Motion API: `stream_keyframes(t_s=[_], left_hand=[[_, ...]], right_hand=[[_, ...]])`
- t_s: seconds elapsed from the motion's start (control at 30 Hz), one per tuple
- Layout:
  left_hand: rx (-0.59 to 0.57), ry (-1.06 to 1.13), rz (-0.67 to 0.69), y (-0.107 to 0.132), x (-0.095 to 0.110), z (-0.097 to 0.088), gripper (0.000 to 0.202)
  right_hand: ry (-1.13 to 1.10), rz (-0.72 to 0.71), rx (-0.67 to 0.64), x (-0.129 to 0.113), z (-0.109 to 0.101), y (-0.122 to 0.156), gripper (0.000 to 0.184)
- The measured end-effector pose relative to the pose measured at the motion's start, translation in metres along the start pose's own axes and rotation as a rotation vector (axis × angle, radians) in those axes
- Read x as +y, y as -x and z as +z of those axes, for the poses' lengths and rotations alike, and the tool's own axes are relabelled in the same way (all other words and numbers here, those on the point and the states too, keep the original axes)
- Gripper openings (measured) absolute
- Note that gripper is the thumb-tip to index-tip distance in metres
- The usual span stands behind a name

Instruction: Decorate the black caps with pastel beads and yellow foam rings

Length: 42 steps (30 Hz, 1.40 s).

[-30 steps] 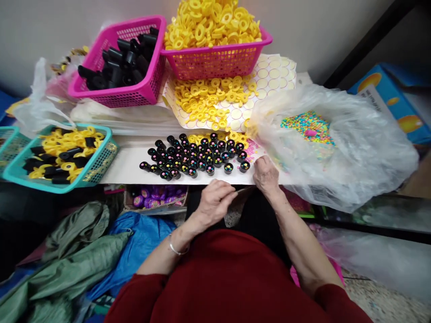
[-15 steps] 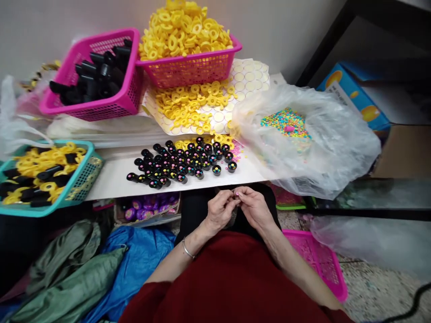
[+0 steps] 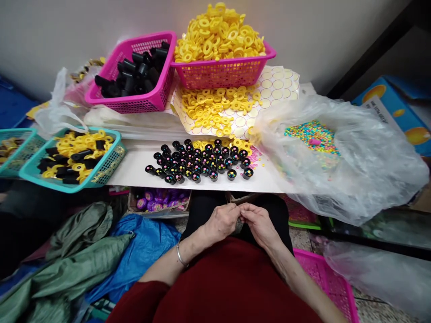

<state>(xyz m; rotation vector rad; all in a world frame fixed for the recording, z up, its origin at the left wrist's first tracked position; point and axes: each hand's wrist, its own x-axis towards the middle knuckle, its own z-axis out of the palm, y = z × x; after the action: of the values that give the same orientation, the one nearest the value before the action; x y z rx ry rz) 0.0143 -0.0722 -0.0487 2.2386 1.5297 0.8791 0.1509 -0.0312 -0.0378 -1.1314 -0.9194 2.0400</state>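
Note:
My left hand and my right hand meet over my lap, just below the table's front edge. Both are closed, fingertips pinched together and touching. Whatever lies between them is hidden or too small to name. Beyond them on the white tabletop stand many small black cups with coloured beads inside. To their right, loose pink beads are scattered. A clear plastic bag lies open there, with a heap of multicoloured beads and a bright pink piece in it.
Behind stand a pink basket of black tubes and another heaped with yellow ring pieces. More yellow rings lie on a sticker sheet. A teal basket of mixed parts sits left. A pink tray lies on the floor.
The view has swung left, so the table and baskets appear further right. My hands stay pinched together; the pink spot seen at the right fingertips earlier no longer shows.

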Motion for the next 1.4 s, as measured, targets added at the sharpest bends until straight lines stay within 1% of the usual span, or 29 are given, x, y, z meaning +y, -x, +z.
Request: stream_keyframes(t_s=[0.07,0.1,0.13,0.2,0.27,0.33,0.37,0.4,0.43,0.5,0.57,0.67,0.77,0.83,1.0,1.13,1.3,1.4], left_hand=[[0.011,0.038,-0.056,0.000,0.003,-0.007,0.024],[0.044,0.077,-0.090,-0.002,0.002,-0.013,0.023],[0.095,0.120,-0.130,-0.004,-0.002,-0.023,0.021],[0.237,0.177,-0.235,-0.010,-0.017,-0.052,0.016],[0.382,0.156,-0.385,-0.018,-0.045,-0.090,0.011],[0.511,0.024,-0.554,-0.026,-0.081,-0.129,0.010],[0.531,-0.050,-0.640,-0.029,-0.099,-0.146,0.011],[0.508,-0.101,-0.715,-0.033,-0.116,-0.160,0.013],[0.499,-0.127,-0.762,-0.036,-0.131,-0.172,0.015],[0.431,-0.145,-0.851,-0.041,-0.153,-0.186,0.018],[0.376,-0.138,-0.918,-0.046,-0.165,-0.190,0.021],[0.308,-0.087,-0.983,-0.051,-0.172,-0.190,0.028],[0.252,-0.043,-0.972,-0.055,-0.178,-0.186,0.032],[0.224,-0.064,-0.957,-0.056,-0.181,-0.184,0.031],[0.135,-0.147,-1.013,-0.061,-0.179,-0.182,0.033],[0.101,-0.204,-1.075,-0.064,-0.173,-0.182,0.035],[0.096,-0.206,-1.046,-0.065,-0.171,-0.183,0.034],[0.077,-0.241,-1.058,-0.066,-0.173,-0.182,0.032]], right_hand=[[0.030,0.006,-0.030,-0.001,0.001,0.001,0.017],[0.044,0.008,-0.040,-0.002,0.002,0.001,0.018],[0.060,0.008,-0.041,-0.002,0.001,0.001,0.019],[0.089,-0.004,-0.010,-0.001,-0.001,-0.001,0.020],[0.103,-0.022,0.051,0.001,-0.006,-0.004,0.020],[0.097,-0.021,0.109,0.004,-0.011,-0.008,0.020],[0.088,-0.013,0.134,0.005,-0.013,-0.009,0.020],[0.078,-0.004,0.154,0.007,-0.015,-0.011,0.020],[0.068,0.007,0.171,0.008,-0.017,-0.012,0.020],[0.050,0.028,0.190,0.011,-0.020,-0.013,0.019],[0.039,0.042,0.197,0.013,-0.022,-0.015,0.018],[0.033,0.050,0.207,0.014,-0.023,-0.017,0.019],[0.035,0.045,0.214,0.014,-0.024,-0.019,0.019],[0.039,0.045,0.214,0.014,-0.024,-0.020,0.019],[0.040,0.060,0.217,0.013,-0.024,-0.019,0.019],[0.042,0.065,0.213,0.014,-0.025,-0.018,0.019],[0.032,0.065,0.220,0.020,-0.027,-0.020,0.019],[0.023,0.059,0.214,0.022,-0.028,-0.020,0.019]])
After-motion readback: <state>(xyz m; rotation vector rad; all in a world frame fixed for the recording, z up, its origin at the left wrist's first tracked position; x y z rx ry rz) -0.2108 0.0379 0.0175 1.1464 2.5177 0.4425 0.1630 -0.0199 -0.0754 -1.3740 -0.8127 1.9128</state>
